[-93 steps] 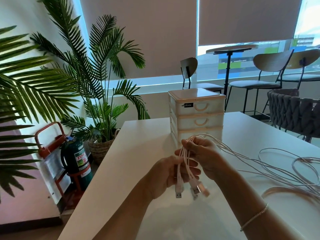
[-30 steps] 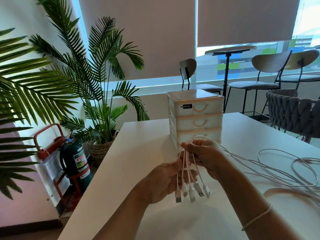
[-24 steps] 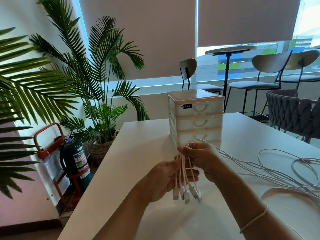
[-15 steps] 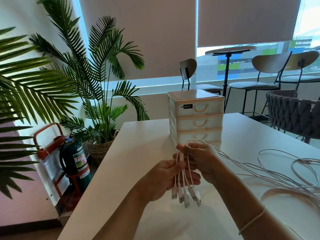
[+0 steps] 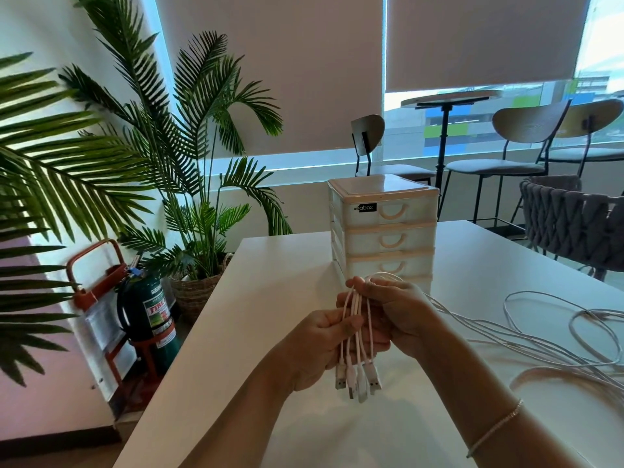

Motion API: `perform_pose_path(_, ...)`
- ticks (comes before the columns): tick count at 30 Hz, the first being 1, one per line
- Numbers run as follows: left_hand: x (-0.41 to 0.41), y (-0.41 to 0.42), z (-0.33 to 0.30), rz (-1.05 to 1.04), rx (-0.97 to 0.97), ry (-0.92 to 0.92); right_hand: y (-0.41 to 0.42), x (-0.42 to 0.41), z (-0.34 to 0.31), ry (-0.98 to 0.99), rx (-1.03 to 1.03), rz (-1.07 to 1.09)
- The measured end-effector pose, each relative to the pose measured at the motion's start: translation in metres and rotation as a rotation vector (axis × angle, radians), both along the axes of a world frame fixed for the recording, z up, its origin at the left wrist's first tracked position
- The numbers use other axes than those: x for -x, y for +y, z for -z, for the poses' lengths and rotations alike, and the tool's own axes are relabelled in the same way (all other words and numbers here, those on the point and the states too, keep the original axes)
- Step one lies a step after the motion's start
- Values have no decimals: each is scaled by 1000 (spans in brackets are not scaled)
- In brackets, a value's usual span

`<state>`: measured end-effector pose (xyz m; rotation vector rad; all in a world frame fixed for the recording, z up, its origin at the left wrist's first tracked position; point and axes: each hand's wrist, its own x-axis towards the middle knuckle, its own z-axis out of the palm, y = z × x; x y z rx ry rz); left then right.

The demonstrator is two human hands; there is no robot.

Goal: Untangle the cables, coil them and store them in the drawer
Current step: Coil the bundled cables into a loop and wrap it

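Several white cables (image 5: 358,336) hang as a bundle between my hands, their USB plugs (image 5: 358,381) dangling side by side. My right hand (image 5: 398,312) grips the bundle near its top, fingers curled round it. My left hand (image 5: 320,346) pinches the strands lower down between thumb and fingers. From my right hand the cables run off to the right and lie in loose tangled loops (image 5: 557,336) on the white table (image 5: 270,332). A white plastic drawer unit (image 5: 385,231) stands just behind my hands, all its drawers closed.
A grey woven chair (image 5: 574,224) stands at the table's right side. Palm plants (image 5: 152,157) and a fire extinguisher (image 5: 148,312) are on the floor off the left edge. Bar chairs and a round high table stand by the window behind.
The plug ends have been drawn level into a tighter bundle. Both hands stay at the same spot, my left hand sliding slightly along the strands.
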<state>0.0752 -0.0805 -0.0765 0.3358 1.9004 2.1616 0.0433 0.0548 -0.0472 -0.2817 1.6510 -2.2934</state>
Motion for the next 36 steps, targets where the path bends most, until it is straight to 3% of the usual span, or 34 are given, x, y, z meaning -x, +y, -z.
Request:
perform_pose_path(17, 1, -2, 0, -16, -78, -52, 5, 5, 0, 74, -204, 28)
perform_pose_path(27, 4, -2, 2, -17, -76, -45, 3, 4, 0, 58, -32, 36)
perform_pose_path(36, 6, -3, 5, 0, -88, -30, 1, 9, 5, 37, -22, 73)
